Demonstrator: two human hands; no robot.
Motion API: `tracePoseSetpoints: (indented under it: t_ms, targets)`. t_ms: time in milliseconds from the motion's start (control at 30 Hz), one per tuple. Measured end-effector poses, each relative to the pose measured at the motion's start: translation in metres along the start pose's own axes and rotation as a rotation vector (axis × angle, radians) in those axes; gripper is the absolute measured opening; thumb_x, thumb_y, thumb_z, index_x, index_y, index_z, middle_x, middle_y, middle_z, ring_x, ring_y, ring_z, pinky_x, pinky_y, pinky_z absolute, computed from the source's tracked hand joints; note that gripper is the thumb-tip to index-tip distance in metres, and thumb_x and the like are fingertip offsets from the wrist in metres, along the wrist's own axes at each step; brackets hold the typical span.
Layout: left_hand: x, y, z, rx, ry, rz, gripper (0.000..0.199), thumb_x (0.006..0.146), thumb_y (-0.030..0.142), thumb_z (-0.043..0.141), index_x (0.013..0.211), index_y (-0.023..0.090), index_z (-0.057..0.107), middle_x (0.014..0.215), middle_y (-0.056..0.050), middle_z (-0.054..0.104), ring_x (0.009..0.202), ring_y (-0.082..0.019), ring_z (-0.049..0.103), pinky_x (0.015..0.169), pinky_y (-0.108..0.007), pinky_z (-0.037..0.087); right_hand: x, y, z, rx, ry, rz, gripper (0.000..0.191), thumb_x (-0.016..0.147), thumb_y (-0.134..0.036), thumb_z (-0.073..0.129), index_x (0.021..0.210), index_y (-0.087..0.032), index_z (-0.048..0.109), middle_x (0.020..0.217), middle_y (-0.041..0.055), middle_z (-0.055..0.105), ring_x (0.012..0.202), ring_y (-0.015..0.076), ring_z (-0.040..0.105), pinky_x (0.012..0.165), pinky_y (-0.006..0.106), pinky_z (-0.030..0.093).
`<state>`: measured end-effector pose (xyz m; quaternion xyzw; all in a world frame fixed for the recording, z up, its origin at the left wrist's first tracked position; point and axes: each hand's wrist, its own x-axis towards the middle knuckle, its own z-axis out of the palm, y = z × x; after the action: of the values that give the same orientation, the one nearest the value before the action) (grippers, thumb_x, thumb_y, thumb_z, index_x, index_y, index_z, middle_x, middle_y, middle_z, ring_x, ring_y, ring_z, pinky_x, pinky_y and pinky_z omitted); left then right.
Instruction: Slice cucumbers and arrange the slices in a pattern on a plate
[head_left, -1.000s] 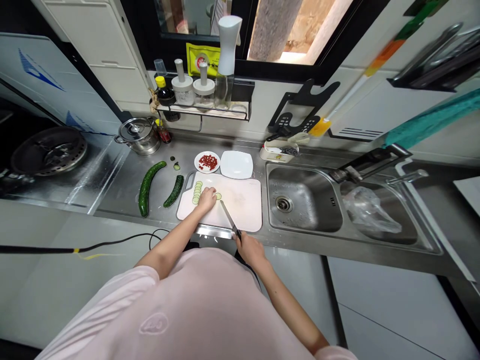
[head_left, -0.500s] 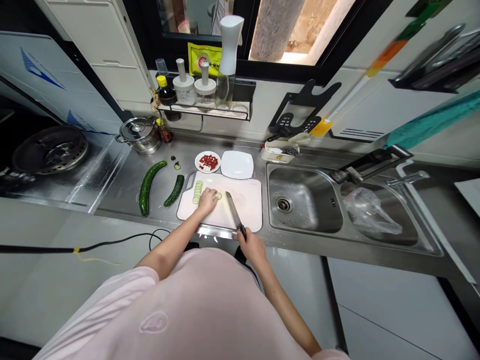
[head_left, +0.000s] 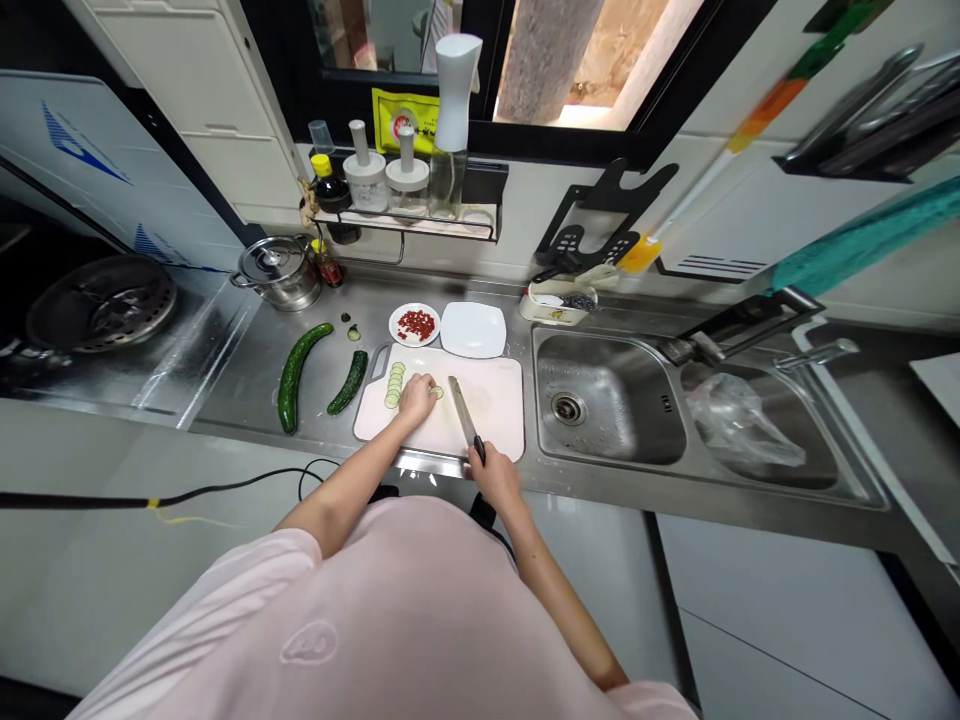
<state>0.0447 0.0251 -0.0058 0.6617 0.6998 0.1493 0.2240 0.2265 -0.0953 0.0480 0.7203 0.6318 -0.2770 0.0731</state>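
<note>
My left hand (head_left: pixel 417 398) rests curled on the white plastic cutting board (head_left: pixel 487 400), over a piece of cucumber that it mostly hides. A cut face of the cucumber (head_left: pixel 436 393) shows at its fingertips. A row of cucumber slices (head_left: pixel 394 386) lies overlapping just left of that hand. My right hand (head_left: pixel 495 476) is shut on the black handle of a kitchen knife (head_left: pixel 463 412), whose blade sits over the board, a little apart from the cucumber. A whole cucumber (head_left: pixel 295 378) and a shorter cucumber length (head_left: pixel 348 382) lie on the steel counter left of the board.
Behind the board stand a small plate of chopped red chili (head_left: pixel 415 324) and a white square plate (head_left: pixel 473 330). A steel pot (head_left: pixel 276 272) sits back left near the stove. On the right is a steel double sink (head_left: pixel 607 395), with a plastic bag (head_left: pixel 742 422) in its far basin.
Over the last second, the knife has shifted right, away from the cucumber, and slightly up the board, carried by my right hand. My left hand has stayed almost still.
</note>
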Motion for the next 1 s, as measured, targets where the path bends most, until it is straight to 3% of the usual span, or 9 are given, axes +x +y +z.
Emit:
tracePoseSetpoints:
  t_ms: [167,333,567,800,1000]
  targets:
    - [-0.002,0.001,-0.001,-0.064,0.007,-0.021,0.008,0.081,0.020,0.053,0.087,0.021,0.058,0.091,-0.004,0.062,0.085,-0.016,0.056,0.076,-0.026,0.041,0.003,0.002,0.004,0.008,0.007,-0.006,0.045,0.095,-0.050,0.025,0.107,-0.018,0.055,0.093,0.0096,0.067,0.088,0.0205,0.062,0.070,0.026,0.036]
    - [-0.009,-0.006,0.000,-0.232,0.025,-0.057,0.008,0.079,0.028,0.057,0.082,0.021,0.058,0.078,-0.001,0.063,0.074,-0.013,0.057,0.067,-0.023,0.040,0.005,0.003,0.004,0.006,0.001,-0.009,0.046,0.095,-0.051,0.025,0.107,-0.018,0.055,0.093,0.0096,0.067,0.089,0.0207,0.062,0.071,0.026,0.037]
    - [-0.037,-0.036,-0.009,-0.402,0.087,-0.178,0.012,0.072,0.029,0.062,0.076,0.019,0.058,0.069,0.001,0.061,0.063,-0.010,0.055,0.061,-0.020,0.041,0.007,-0.001,0.003,0.021,-0.001,-0.006,0.048,0.095,-0.051,0.025,0.107,-0.018,0.057,0.094,0.0104,0.067,0.091,0.0204,0.061,0.072,0.026,0.037]
    - [-0.050,-0.076,-0.023,-0.339,0.188,-0.251,0.015,0.071,0.031,0.061,0.080,0.019,0.059,0.070,0.001,0.062,0.064,-0.011,0.057,0.062,-0.021,0.041,0.010,0.005,0.011,0.119,0.065,-0.004,0.045,0.093,-0.053,0.030,0.109,-0.019,0.055,0.088,0.0084,0.067,0.086,0.0213,0.062,0.067,0.026,0.036]
    - [-0.051,-0.086,-0.027,-0.228,0.193,-0.257,0.012,0.073,0.027,0.059,0.083,0.021,0.060,0.072,0.001,0.064,0.067,-0.012,0.058,0.065,-0.021,0.040,0.016,0.024,0.015,0.258,0.154,0.056,0.046,0.089,-0.056,0.033,0.108,-0.020,0.054,0.085,0.0074,0.066,0.081,0.0215,0.061,0.063,0.025,0.036]
